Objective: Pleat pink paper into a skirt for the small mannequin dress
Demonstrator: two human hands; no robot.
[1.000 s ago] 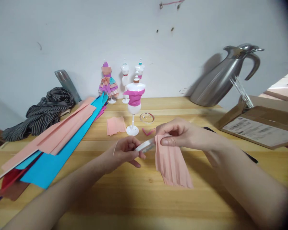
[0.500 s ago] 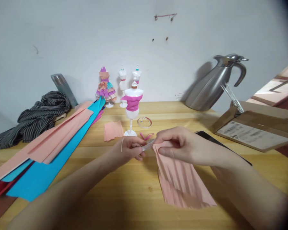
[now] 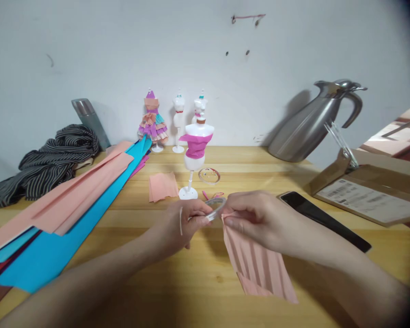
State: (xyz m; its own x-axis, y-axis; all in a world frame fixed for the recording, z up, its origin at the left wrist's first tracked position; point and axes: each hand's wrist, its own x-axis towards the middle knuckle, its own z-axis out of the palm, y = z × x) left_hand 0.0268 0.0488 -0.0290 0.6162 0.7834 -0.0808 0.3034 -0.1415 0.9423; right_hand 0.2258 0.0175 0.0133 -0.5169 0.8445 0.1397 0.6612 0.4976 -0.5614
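Observation:
Between thumb and fingers, my left hand (image 3: 184,221) grips a roll of clear tape (image 3: 220,206). A short whitish strip clings to the back of that hand. My right hand (image 3: 256,218) pinches the top edge of a pleated pink crepe paper piece (image 3: 259,264), which hangs toward the table. The roll's far side touches or nearly touches my right fingertips; I cannot tell which. Just beyond my hands stands a small white mannequin (image 3: 194,161) wrapped in a magenta paper band (image 3: 198,145). A square of pink paper (image 3: 163,187) lies left of its base.
Long pink and blue paper sheets (image 3: 85,223) lie at left beside striped cloth (image 3: 61,155) and a flask (image 3: 90,123). A dressed mannequin (image 3: 152,120) stands behind, near the wall. At right are a phone (image 3: 324,221), a cardboard box (image 3: 372,191) and a steel jug (image 3: 310,123).
The tape roll has turned, so its ring shape now shows in my left hand. The pink paper still hangs from my right hand, its lower end swung slightly. The view has shifted a little.

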